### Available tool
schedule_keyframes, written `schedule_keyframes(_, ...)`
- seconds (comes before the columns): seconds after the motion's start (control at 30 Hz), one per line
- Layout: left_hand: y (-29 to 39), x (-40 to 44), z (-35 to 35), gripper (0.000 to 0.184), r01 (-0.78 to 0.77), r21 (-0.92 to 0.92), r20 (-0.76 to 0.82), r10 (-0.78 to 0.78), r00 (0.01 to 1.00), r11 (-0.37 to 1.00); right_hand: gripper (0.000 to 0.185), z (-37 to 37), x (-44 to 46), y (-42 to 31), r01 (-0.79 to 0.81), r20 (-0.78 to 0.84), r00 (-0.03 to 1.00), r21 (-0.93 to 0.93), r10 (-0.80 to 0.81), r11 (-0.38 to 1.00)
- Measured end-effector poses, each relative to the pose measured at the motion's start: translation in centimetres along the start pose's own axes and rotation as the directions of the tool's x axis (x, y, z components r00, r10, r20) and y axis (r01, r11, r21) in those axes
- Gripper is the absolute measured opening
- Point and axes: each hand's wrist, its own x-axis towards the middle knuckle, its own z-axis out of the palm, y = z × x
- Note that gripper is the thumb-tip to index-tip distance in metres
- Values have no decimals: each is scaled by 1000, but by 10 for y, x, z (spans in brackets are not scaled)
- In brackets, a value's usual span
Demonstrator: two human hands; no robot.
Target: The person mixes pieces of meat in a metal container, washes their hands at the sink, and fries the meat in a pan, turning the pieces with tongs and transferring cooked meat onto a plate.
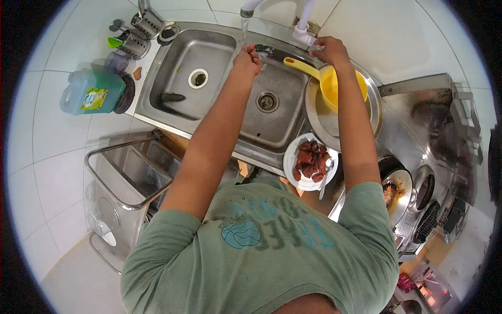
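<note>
Water runs from the tap spout (247, 12) onto my left hand (248, 60), which is raised over the divider between the two sink bowls. Its fingers are curled in, and I cannot see whether anything lies inside them. My right hand (332, 51) reaches to the wall pipe (303, 35), its thumb and fingers closed around the small tap handle, which they mostly hide. Below the right wrist, a yellow dipper (328, 86) rests in a round metal basin (316, 118), its handle pointing toward the right sink bowl (280, 115).
A white plate (291, 175) with dark red pieces and a spoon (324, 180) stands at the sink's front edge. The left bowl (175, 68) holds a dark green scrap. A green liquid jug (93, 93) and metal utensil holders (135, 46) stand left. A pan (400, 196) is right.
</note>
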Motion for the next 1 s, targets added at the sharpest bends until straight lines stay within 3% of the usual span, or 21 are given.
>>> schedule_keyframes(0.07,0,-1,-1,29,-63,201,-6,65,998,978,29,7,2,8,33,-17,999,-3,-33,999)
schedule_keyframes(0.17,-1,-3,-4,29,-122,170,-40,130,991,978,24,14,19,18,4,-16,1000,-34,-4,999)
schedule_keyframes(0.27,2,11,-4,27,1,-142,46,6,999,990,21,9,24,22,19,46,999,-64,-16,998)
schedule_keyframes(0.33,1,-6,14,37,9,-191,-3,-10,1000,982,21,-5,28,17,35,41,999,-92,-32,995)
schedule_keyframes(0.4,4,-10,17,41,18,-178,49,-9,999,984,21,-18,31,14,22,-24,999,-133,-25,991)
schedule_keyframes(0.47,8,1,10,37,27,-100,196,-6,981,995,20,-17,42,24,-123,-119,986,-79,113,989)
schedule_keyframes(0.5,9,3,9,34,-19,-8,195,20,981,1000,20,-19,44,24,-197,-161,969,-48,187,979)
schedule_keyframes(0.57,8,8,6,29,-101,179,202,64,977,979,27,-22,44,26,-191,-183,968,-96,171,977)
schedule_keyframes(0.63,6,1,16,24,-124,102,82,116,990,987,30,-26,31,9,-252,-218,950,-116,223,961)
schedule_keyframes(0.67,5,-5,21,22,-144,65,22,143,990,987,32,-21,29,13,-267,-204,948,-90,244,960)
schedule_keyframes(0.77,3,6,21,20,-229,72,165,214,963,971,33,-4,13,17,-178,-372,910,54,185,983)
schedule_keyframes(0.83,6,13,16,17,-231,81,215,209,954,970,32,-9,-14,-7,3,-465,876,264,125,965)
schedule_keyframes(0.93,8,18,15,13,-217,85,246,191,950,972,21,-14,-81,-52,247,-569,816,501,100,830)
schedule_keyframes(1.0,10,20,16,12,-214,92,265,183,947,973,22,-17,-141,-91,91,-335,922,676,195,732)
